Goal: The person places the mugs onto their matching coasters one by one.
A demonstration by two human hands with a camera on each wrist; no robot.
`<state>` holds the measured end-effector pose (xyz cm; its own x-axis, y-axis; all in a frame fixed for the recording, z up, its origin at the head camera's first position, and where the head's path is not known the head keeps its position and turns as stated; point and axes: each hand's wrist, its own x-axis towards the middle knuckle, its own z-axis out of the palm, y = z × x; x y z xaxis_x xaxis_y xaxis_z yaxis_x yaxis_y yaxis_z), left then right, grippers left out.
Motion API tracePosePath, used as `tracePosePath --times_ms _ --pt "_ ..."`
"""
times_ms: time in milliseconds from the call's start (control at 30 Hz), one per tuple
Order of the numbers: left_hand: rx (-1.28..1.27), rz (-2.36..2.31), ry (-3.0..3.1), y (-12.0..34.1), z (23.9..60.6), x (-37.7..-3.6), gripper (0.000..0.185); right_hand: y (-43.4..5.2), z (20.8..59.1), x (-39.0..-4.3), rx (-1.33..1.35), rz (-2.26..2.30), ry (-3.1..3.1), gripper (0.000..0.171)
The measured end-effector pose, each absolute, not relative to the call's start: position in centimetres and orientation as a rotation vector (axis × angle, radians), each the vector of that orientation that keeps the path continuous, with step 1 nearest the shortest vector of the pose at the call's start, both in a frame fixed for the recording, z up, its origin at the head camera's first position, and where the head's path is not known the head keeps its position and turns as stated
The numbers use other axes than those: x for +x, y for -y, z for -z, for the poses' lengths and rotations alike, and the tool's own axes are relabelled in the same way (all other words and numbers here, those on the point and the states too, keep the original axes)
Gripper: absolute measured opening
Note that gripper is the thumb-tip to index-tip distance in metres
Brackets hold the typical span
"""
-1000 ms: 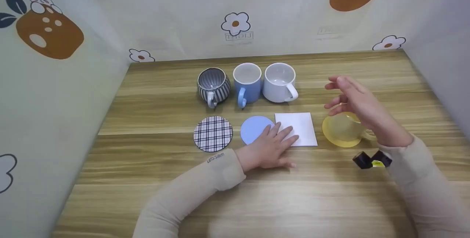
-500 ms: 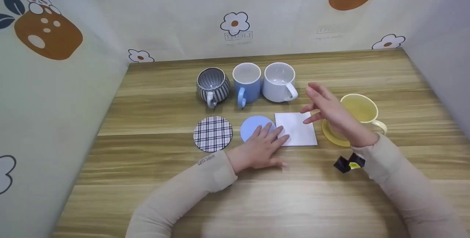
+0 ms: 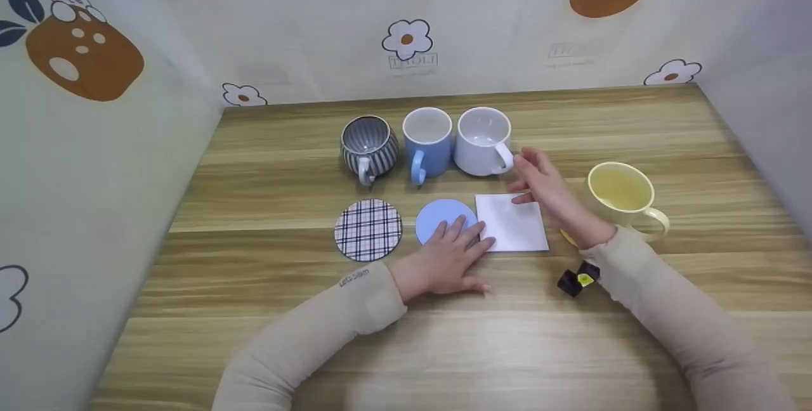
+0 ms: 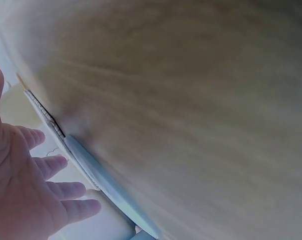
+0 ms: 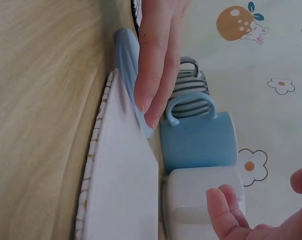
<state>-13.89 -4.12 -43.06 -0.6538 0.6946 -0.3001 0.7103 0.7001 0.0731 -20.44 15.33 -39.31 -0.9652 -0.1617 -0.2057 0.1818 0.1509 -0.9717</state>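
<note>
My left hand (image 3: 447, 262) is spread over the right part of a round blue coaster (image 3: 438, 217), its fingertips reaching the left edge of a square white coaster (image 3: 512, 227). In the left wrist view its straight fingers (image 4: 65, 190) show beside the blue coaster's edge (image 4: 110, 185). My right hand (image 3: 547, 190) holds nothing; its loosely bent fingers are right at the handle of a white mug (image 3: 479, 156). Under my right forearm, a yellow coaster (image 3: 566, 238) is mostly hidden, with a pale yellow mug (image 3: 622, 192) standing over it.
Left of the white mug stand a blue mug (image 3: 428, 151) and a grey striped mug (image 3: 379, 157), close together. A round plaid coaster (image 3: 368, 230) lies in front of the striped one. Patterned walls (image 3: 304, 30) border the wooden table (image 3: 507, 347).
My right hand has moved left, from over the yellow mug to the white mug's handle, leaving the yellow mug in sight. The left hand has slid slightly left.
</note>
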Motion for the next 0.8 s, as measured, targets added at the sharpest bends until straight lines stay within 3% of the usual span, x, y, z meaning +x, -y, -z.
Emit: tracePosePath --times_ms 800 --pt "1.092 0.059 -2.589 4.0 43.0 -13.7 0.079 -13.6 41.7 -23.5 0.036 1.852 -2.22 0.03"
